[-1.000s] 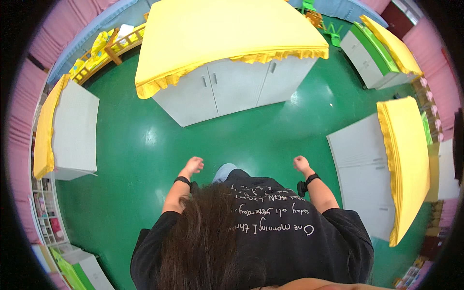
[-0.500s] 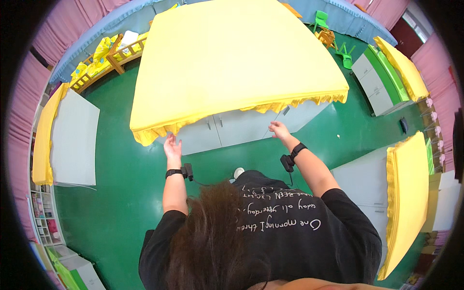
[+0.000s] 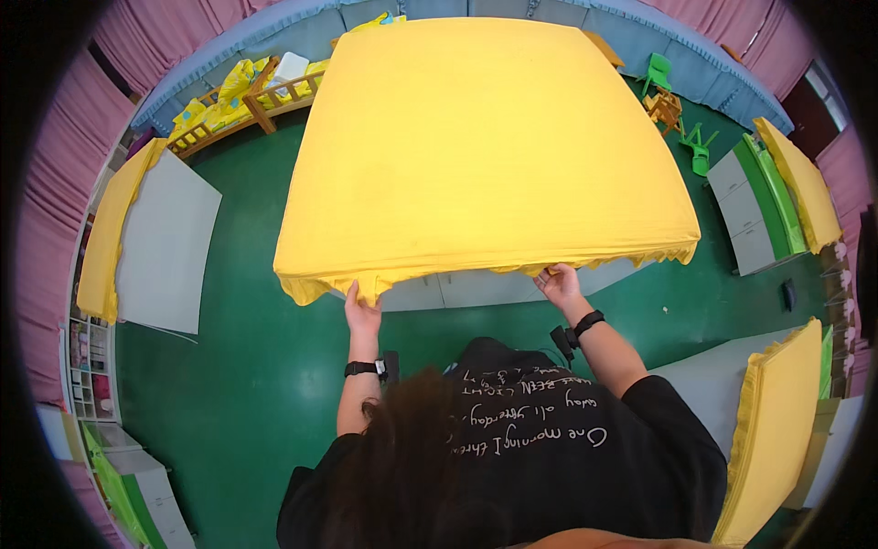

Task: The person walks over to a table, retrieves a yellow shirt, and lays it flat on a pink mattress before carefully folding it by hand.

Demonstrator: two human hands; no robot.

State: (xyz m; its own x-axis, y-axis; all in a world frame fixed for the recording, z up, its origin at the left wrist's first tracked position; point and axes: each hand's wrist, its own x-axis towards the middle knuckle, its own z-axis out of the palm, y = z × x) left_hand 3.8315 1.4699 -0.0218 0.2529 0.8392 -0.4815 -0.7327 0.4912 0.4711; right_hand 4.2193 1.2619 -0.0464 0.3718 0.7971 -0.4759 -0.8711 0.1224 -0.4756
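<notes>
A green floor (image 3: 242,210) all round, four yellow-covered cabinets (image 3: 169,242), two small green chairs (image 3: 656,71) far right. The yellow cover (image 3: 485,146) lies over the middle cabinet, left hand (image 3: 363,316) pinching its near frill, right hand (image 3: 561,285) curled there, grip unclear, spread probably for even control.

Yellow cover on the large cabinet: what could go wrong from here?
The left hand is at the frill near one corner; a tug there might pull the yellow cover askew. The right hand is also at the frill, so uneven pulls could crease the cloth.
</notes>
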